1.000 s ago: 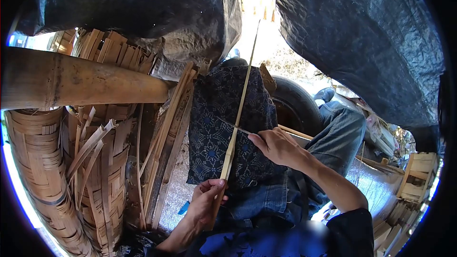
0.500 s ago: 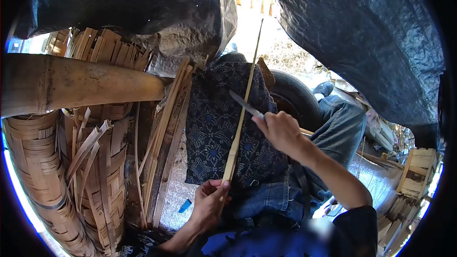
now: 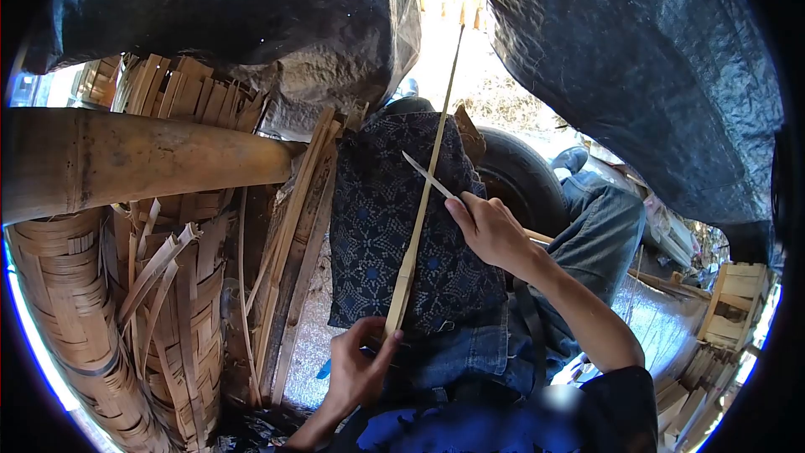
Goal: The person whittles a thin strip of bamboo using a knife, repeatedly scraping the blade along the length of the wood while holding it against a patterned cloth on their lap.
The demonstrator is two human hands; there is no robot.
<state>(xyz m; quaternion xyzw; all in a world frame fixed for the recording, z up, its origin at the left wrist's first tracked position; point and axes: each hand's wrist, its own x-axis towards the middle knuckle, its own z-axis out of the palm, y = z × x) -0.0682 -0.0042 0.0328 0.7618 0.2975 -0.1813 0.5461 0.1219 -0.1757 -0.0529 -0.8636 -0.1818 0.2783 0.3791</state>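
A long, thin bamboo strip (image 3: 405, 275) runs lengthwise over a dark blue patterned cloth (image 3: 369, 226) spread on my lap. Its near end sits between the thumb and fingers of my left hand (image 3: 359, 367), which is closed on it. My right hand (image 3: 501, 235) is wrapped round the handle of a knife (image 3: 418, 167). The blade crosses the strip at a slant, about midway along, with its tip pointing up and left. The knife handle is mostly hidden in my fist.
At the left, a thick bamboo pole (image 3: 184, 151) juts in above tall woven bamboo baskets (image 3: 67, 294). Split bamboo slats (image 3: 289, 243) lean beside the cloth. A tyre (image 3: 524, 176) stands right of my lap. Dark plastic sheeting (image 3: 629, 59) hangs overhead. A wooden crate (image 3: 732, 304) is at the right.
The knife blade has turned, now showing a narrower edge against the strip. My left hand has shifted slightly left and its fingers have loosened a little around the strip's end.
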